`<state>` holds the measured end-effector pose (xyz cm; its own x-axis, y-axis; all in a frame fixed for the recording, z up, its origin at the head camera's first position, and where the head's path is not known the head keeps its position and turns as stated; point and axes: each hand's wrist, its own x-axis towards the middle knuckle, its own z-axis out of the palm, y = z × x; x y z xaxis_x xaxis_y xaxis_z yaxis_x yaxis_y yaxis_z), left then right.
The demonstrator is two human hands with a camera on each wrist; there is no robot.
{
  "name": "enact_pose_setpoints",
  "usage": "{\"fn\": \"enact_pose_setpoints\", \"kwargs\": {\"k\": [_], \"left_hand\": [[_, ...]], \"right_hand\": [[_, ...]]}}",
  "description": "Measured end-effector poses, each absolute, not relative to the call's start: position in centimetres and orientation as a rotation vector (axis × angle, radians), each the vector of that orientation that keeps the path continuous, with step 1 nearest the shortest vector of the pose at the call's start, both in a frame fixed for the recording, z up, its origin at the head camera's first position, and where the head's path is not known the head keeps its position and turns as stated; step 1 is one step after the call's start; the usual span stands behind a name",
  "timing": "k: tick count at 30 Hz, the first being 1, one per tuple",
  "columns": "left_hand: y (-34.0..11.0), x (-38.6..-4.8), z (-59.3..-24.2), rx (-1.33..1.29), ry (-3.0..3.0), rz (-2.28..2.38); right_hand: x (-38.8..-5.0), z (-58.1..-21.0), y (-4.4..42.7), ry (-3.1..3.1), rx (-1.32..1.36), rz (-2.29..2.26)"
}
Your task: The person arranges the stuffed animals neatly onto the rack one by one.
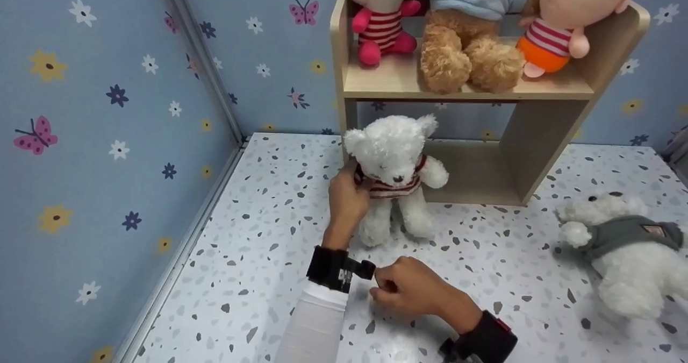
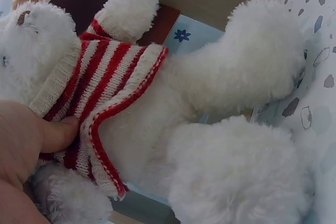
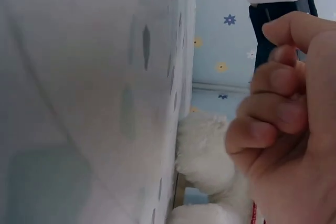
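Observation:
A white plush bear (image 1: 395,148) in a red-and-white striped knit shirt (image 2: 110,72) is held upright in front of the shelf's lower left part. My left hand (image 1: 348,199) grips the bear at its side, and the left wrist view shows the thumb of that hand (image 2: 26,150) pressing the striped shirt; its other fingers are hidden. My right hand (image 1: 414,287) is beside the left wrist, below the bear, its fingers curled with nothing seen in them. In the right wrist view the curled fingers of the right hand (image 3: 273,108) show near the left wrist's black band (image 3: 262,30).
A wooden shelf (image 1: 462,95) stands at the back, with a pink-limbed doll (image 1: 381,32), a brown bear (image 1: 446,51) and a doll in orange (image 1: 545,45) on top. Another white plush in a grey shirt (image 1: 626,239) lies at the right. A patterned wall (image 1: 107,191) rises at the left.

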<state>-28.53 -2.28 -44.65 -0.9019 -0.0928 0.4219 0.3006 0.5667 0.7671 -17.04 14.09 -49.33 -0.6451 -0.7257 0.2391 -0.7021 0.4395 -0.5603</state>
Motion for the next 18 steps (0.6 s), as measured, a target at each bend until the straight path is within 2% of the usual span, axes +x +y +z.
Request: {"fn": "enact_pose_setpoints", "kwargs": {"k": [6, 18], "left_hand": [[-2.1, -28.6, -44.7, -0.188, -2.390, -1.326], [-1.9, -29.4, -44.6, -0.216, -2.399, -1.324]], "right_hand": [[-17.5, -50.0, 15.4, 2.454, -0.983, -0.946], [-19.0, -50.4, 16.3, 2.235, -0.841, -1.090]]}}
